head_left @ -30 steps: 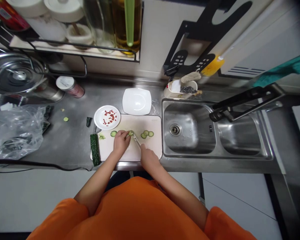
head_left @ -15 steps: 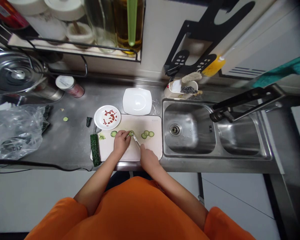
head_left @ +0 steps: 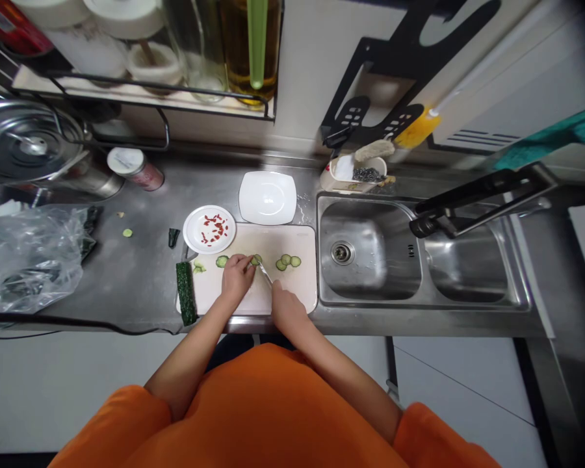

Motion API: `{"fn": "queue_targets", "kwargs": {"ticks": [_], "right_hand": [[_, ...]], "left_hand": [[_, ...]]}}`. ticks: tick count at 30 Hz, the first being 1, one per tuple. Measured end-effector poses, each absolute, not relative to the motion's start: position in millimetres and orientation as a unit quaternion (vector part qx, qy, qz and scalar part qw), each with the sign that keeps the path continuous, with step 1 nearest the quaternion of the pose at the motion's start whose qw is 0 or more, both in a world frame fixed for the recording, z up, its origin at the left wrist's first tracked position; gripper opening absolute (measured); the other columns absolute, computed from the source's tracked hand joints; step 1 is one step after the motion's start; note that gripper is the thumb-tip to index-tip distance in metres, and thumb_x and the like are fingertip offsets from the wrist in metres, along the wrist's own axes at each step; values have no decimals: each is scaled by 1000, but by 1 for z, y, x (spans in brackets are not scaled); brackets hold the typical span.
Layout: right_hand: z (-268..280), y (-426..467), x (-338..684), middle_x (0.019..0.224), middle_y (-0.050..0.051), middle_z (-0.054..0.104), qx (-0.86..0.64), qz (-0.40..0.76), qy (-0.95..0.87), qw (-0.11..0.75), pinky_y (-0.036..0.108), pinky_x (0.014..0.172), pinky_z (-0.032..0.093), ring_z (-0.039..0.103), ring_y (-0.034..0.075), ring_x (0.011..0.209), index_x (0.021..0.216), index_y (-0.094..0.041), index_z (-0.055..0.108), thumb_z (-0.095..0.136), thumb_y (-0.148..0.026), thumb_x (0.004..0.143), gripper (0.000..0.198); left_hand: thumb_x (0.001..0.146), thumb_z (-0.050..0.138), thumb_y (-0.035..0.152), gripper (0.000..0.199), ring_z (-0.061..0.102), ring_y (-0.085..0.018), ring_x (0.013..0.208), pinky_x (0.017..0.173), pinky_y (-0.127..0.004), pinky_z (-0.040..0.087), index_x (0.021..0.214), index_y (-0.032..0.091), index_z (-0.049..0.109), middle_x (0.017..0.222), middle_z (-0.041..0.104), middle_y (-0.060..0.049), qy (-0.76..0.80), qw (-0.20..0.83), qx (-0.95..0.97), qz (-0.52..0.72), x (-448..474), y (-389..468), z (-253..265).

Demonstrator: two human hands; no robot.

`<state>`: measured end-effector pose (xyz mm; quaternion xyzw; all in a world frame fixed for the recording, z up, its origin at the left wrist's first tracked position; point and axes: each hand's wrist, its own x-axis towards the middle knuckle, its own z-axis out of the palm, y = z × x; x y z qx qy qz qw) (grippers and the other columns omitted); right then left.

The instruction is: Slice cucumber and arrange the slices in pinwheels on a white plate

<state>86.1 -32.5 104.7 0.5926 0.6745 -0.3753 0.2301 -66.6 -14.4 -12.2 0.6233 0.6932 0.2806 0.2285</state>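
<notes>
One round cucumber slice point(head_left: 257, 259) — left hand point(head_left: 236, 277) pinching it; right hand point(head_left: 288, 308) clasping slim knife point(head_left: 266, 273).

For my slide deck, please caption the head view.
Over a cutting board, the left hand holds a cucumber slice and the right hand a knife.

A pale wall point(head_left: 302, 71) rises behind the grey metal counter point(head_left: 131, 279).

Steel counter point(head_left: 141, 276) under cutting board point(head_left: 295, 242), plastic bag point(head_left: 39, 253), lidded can point(head_left: 147, 175)
</notes>
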Motion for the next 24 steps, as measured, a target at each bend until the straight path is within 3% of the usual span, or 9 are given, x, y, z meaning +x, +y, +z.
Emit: {"fn": "queue_targets", "kwargs": {"ticks": [16,20,24], "right_hand": [[108,-55,108,100,17,65,579,-378,675,256,32,77,44,61,26,102,121,-12,39,36,-3,86,36],[106,-58,113,100,17,65,584,-383,668,256,31,77,44,62,25,102,123,-12,39,32,-1,85,40],[105,-58,115,99,17,65,584,-384,669,253,32,78,44,61,25,102,126,-12,38,32,-1,85,43]], "left_hand": [[77,56,20,23,57,-23,96,88,-37,46,97,18,65,94,65,-9,712,248,602,264,-62,-11,0],[80,52,22,14,59,-21,85,81,-34,46,88,19,64,86,67,-5,718,268,590,255,-60,-11,7],[83,51,27,17,61,-17,75,74,-29,46,90,20,64,84,70,-3,748,302,530,260,-71,-14,17]]}}
